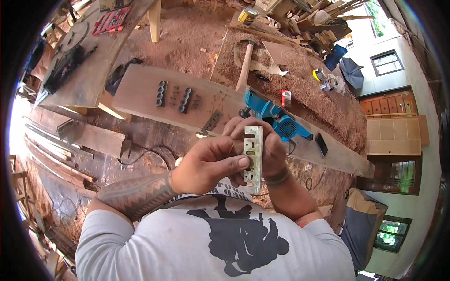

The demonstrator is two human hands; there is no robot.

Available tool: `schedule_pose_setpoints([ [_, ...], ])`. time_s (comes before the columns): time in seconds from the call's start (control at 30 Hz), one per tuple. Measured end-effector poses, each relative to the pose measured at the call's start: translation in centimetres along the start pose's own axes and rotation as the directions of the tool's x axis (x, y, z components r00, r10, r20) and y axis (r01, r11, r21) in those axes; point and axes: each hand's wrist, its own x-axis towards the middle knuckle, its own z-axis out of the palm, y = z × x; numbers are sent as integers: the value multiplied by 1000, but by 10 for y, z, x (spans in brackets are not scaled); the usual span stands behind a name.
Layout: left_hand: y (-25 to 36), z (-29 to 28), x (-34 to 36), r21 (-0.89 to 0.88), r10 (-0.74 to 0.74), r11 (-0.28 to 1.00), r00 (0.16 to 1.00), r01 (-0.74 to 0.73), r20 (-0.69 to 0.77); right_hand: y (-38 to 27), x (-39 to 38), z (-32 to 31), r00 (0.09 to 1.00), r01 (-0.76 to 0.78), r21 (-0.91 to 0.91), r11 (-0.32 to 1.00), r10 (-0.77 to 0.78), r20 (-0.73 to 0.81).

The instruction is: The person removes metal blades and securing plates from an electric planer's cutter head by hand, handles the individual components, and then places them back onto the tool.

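In front of my chest is an upright, slotted metal planer blade point(256, 174). My left hand point(204, 161) is closed on it, the thumb pressed flat across its lower middle and the fingers behind. From the other side my right hand point(274, 149) curls behind the blade's upper part; the blade hides some of its fingertips. Beyond my hands a blue electric planer point(272, 114) lies on the long plank point(136, 82). Left of it are a slotted dark plate point(212, 122) and two dark bars with round recesses point(161, 93), with several small screws point(174, 95) beside them.
A black phone point(321, 144) lies on the plank's right part. Past it are a long-handled wooden tool point(244, 68), a red and white box point(286, 98) and a yellow tin point(248, 16) among wood shavings. At left, a table point(105, 56) holds a red tool case point(111, 21).
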Motion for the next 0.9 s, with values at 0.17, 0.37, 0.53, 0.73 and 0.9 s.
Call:
schedule_pose_setpoints([
  [0.17, -3, -2, -2, -21, 28, 999, 998, -27, 52, -2, -2, -2, 999, -23, 33, 999, 23, 23],
  [0.37, -5, -6, -4, -55, 14, 998, 995, -9, 96, -3, 0, 4, 998, -38, 162, 986, 30, 55],
  [0.53, -8, -6, -7, -89, -6, 996, 991, 18, 132, -3, -2, 5, 996, -43, 125, 991, 32, 85],
  [0.73, -10, -8, -10, -139, -49, 988, 988, 69, 146, -3, -3, 7, 995, -82, 114, 990, 74, 70],
  [0.9, -10, -6, -13, -167, -50, 983, 985, 78, 164, -2, -10, 10, 995, -82, 92, 992, 77, 60],
])
